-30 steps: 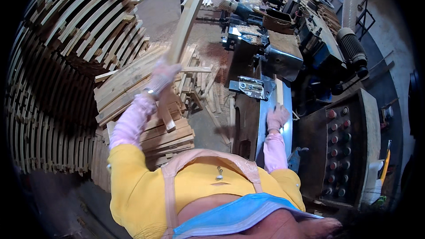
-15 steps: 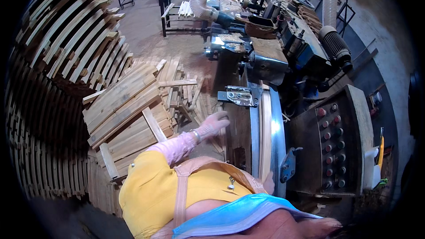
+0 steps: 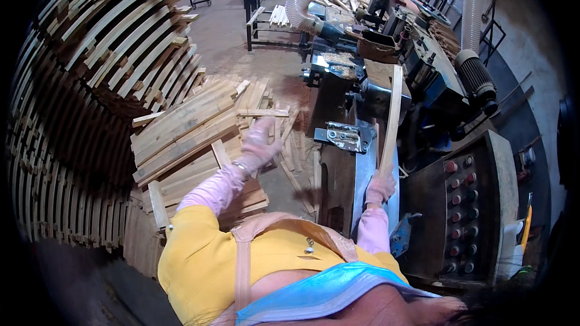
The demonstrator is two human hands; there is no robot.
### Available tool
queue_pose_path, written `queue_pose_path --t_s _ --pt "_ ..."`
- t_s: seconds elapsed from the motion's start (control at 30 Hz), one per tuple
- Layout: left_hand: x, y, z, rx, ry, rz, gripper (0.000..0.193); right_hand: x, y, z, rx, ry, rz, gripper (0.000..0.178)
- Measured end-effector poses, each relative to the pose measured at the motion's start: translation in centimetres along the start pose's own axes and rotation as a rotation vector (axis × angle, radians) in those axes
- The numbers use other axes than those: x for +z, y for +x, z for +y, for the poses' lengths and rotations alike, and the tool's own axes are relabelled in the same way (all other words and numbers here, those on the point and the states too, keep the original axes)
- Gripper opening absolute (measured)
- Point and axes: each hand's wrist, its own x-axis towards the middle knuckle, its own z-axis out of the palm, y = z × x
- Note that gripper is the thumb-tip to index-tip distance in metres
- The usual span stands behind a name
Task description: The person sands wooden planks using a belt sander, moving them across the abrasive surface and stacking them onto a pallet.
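Note:
My right hand (image 3: 380,187), in a pale work glove, is closed round the near end of a long, narrow wooden strip (image 3: 393,118). The strip points away from me, its far end in front of the machine's metal hood. Below it runs the shiny steel bed (image 3: 361,190) of the woodworking machine. My gloved left hand (image 3: 260,143) is over the right side of the pile of boards (image 3: 181,136), slightly blurred, fingers apart with nothing in them. Just beyond its fingertips lies a short wooden piece (image 3: 263,113).
Tall stacks of wooden slats (image 3: 66,163) rise on the left. A bracket (image 3: 344,137) juts over the bed. To the right stands a button panel (image 3: 462,214); behind are a motor (image 3: 476,78) and a ribbed hose (image 3: 302,3). Loose strips (image 3: 294,145) lie on the floor.
My left hand has moved from beside the machine bed left to the board pile. My right hand, mostly hidden before, now shows gripping the wooden strip, raised off the bed. The view has shifted.

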Motion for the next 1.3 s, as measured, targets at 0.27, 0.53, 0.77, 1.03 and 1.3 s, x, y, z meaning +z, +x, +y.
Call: queue_pose_path --t_s 0.27,0.53,0.77,1.03,1.3 --pt "-17.2 -8.2 -13.3 -0.215 0.583 -0.140 0.085 -17.1 -16.5 7.4 0.278 -0.066 -0.543 0.065" --pt "-19.1 -14.0 -21.0 -0.408 0.830 -0.172 0.084 -15.0 -16.4 9.2 0.025 -0.006 -0.283 0.063" --pt "-19.3 -5.2 -8.3 -0.556 0.683 -0.087 0.065 -4.5 -3.5 3.6 -0.285 0.004 -0.250 0.057" --pt "-6.2 6.1 2.4 -0.300 -0.786 0.022 0.040 -5.7 -0.5 -7.5 -0.292 0.846 -0.669 0.063" --pt "12.1 -0.1 16.6 -0.357 -1.424 -0.473 0.057 -13.8 -13.3 -1.4 -0.163 0.589 -0.522 0.087"
